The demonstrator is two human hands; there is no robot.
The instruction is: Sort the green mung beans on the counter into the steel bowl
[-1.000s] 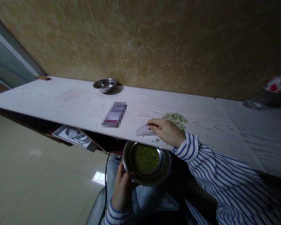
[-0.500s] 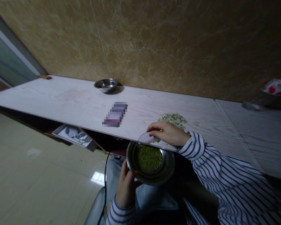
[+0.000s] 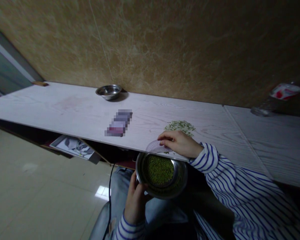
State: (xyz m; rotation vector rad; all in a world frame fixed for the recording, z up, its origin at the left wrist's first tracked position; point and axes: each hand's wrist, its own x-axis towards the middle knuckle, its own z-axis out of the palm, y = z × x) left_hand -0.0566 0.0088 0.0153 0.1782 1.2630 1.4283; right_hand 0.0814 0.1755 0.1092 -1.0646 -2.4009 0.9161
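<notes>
My left hand (image 3: pixel 135 196) grips the rim of a steel bowl (image 3: pixel 162 173) full of green beans (image 3: pixel 159 169), held just under the front edge of the pale wooden table (image 3: pixel 65 106). At that edge, directly above the bowl, my right hand (image 3: pixel 180 143) pinches a small semicircular translucent plastic piece (image 3: pixel 153 147) against the tabletop. A small pile of green beans (image 3: pixel 180 126) lies on the table just behind my right hand, with a few loose beans beside the fingers.
An empty steel bowl (image 3: pixel 108 91) stands at the back by the marbled wall. A blurred flat object (image 3: pixel 118 123) lies mid-table. A clear bottle with a red label (image 3: pixel 277 96) lies at the far right. A picture (image 3: pixel 73 146) sits under the table; a cable (image 3: pixel 110 200) hangs by my knee.
My right hand has slid the plastic piece from the tabletop toward the front edge over the bowl. The bowl in my left hand shifted slightly to the right under it.
</notes>
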